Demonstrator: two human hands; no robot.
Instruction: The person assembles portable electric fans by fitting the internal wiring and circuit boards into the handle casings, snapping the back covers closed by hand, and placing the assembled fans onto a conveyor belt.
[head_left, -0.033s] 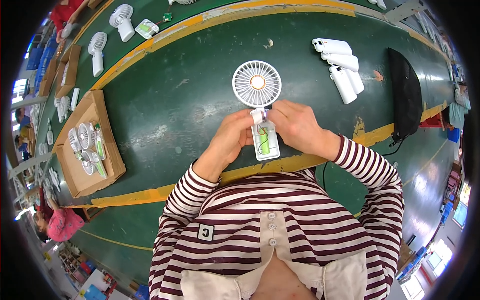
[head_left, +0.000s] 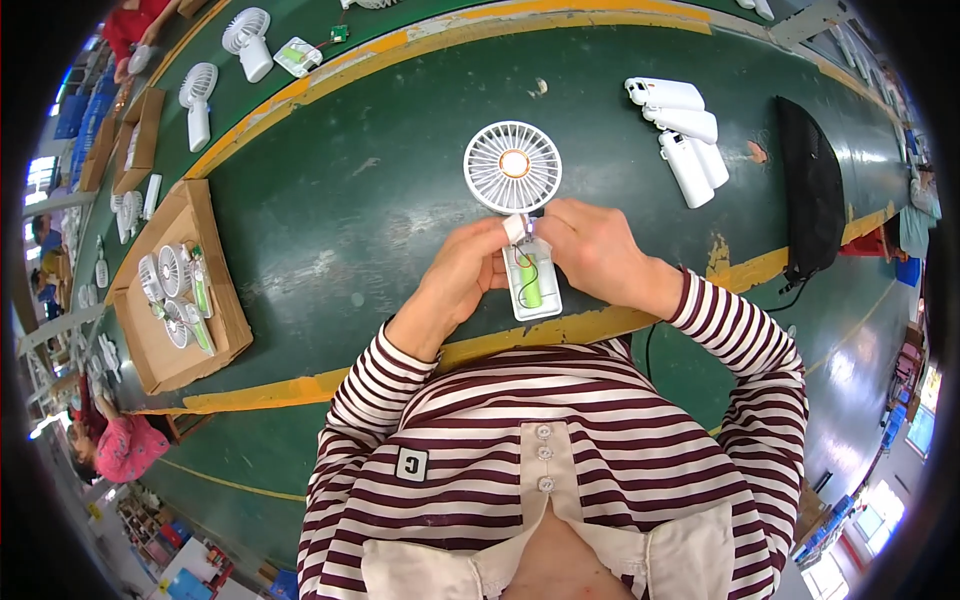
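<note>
A small white handheld fan lies in front of me, its round grille at the far end and an orange ring at its hub. Its handle shell is uncovered, showing a green cylindrical battery and thin dark and red wires. At the fan's neck, my left hand pinches a small white piece against the left side. My right hand is closed at the right of the neck. Its fingertips meet the fan there, and whether they hold a small part is hidden.
Several white handle covers lie at the right, near a black pouch. A cardboard tray at the left holds several fans with uncovered batteries. Beyond the yellow edge, more fans and an opened handle lie on a green surface.
The lower end of the fan's handle has shifted slightly right, and the white piece at the neck is tilted a little. Fans beyond the yellow edge have moved slightly right.
</note>
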